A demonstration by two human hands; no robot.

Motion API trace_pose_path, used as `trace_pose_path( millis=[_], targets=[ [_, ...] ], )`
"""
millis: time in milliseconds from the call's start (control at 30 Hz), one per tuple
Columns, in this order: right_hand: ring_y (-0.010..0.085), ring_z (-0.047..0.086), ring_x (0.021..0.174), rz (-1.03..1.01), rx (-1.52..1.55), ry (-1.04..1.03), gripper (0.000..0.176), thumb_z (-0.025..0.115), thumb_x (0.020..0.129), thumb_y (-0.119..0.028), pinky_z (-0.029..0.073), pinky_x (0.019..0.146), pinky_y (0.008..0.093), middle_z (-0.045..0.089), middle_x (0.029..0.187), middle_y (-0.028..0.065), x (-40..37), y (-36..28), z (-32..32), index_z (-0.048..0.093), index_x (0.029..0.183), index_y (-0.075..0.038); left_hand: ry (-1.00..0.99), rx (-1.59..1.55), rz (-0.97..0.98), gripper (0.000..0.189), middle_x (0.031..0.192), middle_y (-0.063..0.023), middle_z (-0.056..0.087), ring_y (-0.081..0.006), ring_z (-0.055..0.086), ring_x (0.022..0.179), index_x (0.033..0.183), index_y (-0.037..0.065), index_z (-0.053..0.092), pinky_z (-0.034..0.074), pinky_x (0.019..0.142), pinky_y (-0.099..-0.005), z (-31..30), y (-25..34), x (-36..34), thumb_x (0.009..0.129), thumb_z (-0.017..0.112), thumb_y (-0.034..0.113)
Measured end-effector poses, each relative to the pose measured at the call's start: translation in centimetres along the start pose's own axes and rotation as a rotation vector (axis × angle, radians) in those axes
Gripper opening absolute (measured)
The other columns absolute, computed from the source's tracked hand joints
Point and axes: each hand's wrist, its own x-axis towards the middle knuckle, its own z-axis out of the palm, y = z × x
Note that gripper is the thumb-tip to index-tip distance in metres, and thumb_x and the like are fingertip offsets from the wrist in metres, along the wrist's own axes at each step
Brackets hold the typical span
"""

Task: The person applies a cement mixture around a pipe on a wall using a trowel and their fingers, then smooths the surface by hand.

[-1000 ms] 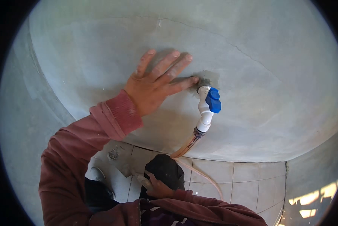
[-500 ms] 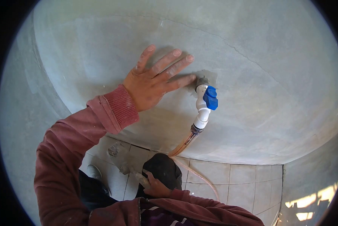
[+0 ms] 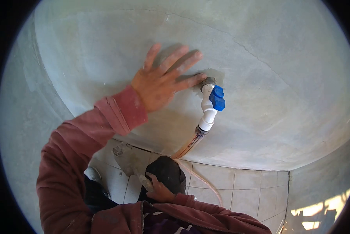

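My left hand reaches up from the left with its fingers spread over the grey cement wall. One fingertip touches the rim of damp cement around the base of a white plastic pipe fitting. That fitting carries a blue valve handle. A clear orange-tinted hose runs down from its lower end. Low in the view, beside my knee, my right hand is closed around the handle of a trowel. Grey cement sits at the far end of its blade.
My dark-trousered knee is bent close to the wall, beneath the hose. Pale tiles cover the floor, and the hose trails across them. A shoe shows at the left. A thin crack runs across the upper wall.
My left hand has shifted slightly right, its lower fingertip now on the damp cement at the pipe base. The view has moved slightly. My right hand still holds the trowel low down.
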Motion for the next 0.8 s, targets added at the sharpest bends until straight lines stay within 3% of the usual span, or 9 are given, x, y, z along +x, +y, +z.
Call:
trace_pose_path(
  millis=[267,500,600,700,800],
  targets=[
    [0.0417,0.058,0.097,-0.042,0.022,0.05,0.079,0.065,0.069,-0.01,0.046,0.083,0.0402,0.056,0.102,0.0309,0.4,1.0,0.6,0.022,0.134,0.0,-0.033,-0.135,-0.122,0.075,0.147,0.0011,0.028,-0.0255,0.018,0.136,0.133,0.034,0.043,0.002,0.106,-0.0599,-0.8,0.7,0.9,0.064,0.066,0.017],
    [0.0408,0.058,0.1,0.025,0.029,0.028,0.079,0.065,0.069,-0.01,0.045,0.085,0.0399,0.055,0.107,0.0302,0.1,-0.8,0.2,0.022,0.134,0.0,-0.056,-0.023,-0.193,0.065,0.147,0.0033,0.029,-0.0253,0.017,0.137,0.132,0.033,0.045,0.001,0.105,-0.0608,1.0,4.9,-3.0,0.07,0.059,0.021],
    [0.04,0.057,0.102,-0.008,0.023,0.021,0.079,0.065,0.069,-0.009,0.044,0.087,0.0396,0.053,0.111,0.0294,0.5,-0.1,0.1,0.022,0.134,-0.002,-0.028,-0.202,-0.217,0.06,0.146,0.0021,0.031,-0.0251,0.018,0.137,0.129,0.033,0.048,0.001,0.105,-0.0613,0.8,5.6,-3.7,0.072,0.056,0.021],
    [0.0392,0.056,0.104,-0.025,0.013,0.048,0.079,0.065,0.068,-0.009,0.043,0.089,0.0387,0.052,0.114,0.0282,0.5,0.3,0.6,0.022,0.135,-0.003,0.087,-0.449,-0.386,0.064,0.145,-0.0005,0.033,-0.0256,0.02,0.136,0.128,0.033,0.05,-0.001,0.106,-0.0595,0.0,4.6,-2.3,0.067,0.057,0.014],
    [0.0388,0.056,0.105,0.01,0.029,0.043,0.079,0.065,0.068,-0.009,0.043,0.089,0.0381,0.052,0.115,0.0279,0.4,-0.6,0.4,0.023,0.135,-0.003,0.155,-0.48,-0.272,0.06,0.145,0.0026,0.032,-0.0223,0.022,0.135,0.122,0.031,0.052,-0.001,0.108,-0.0555,0.9,4.0,-0.6,0.068,0.064,0.01]
  ],
)
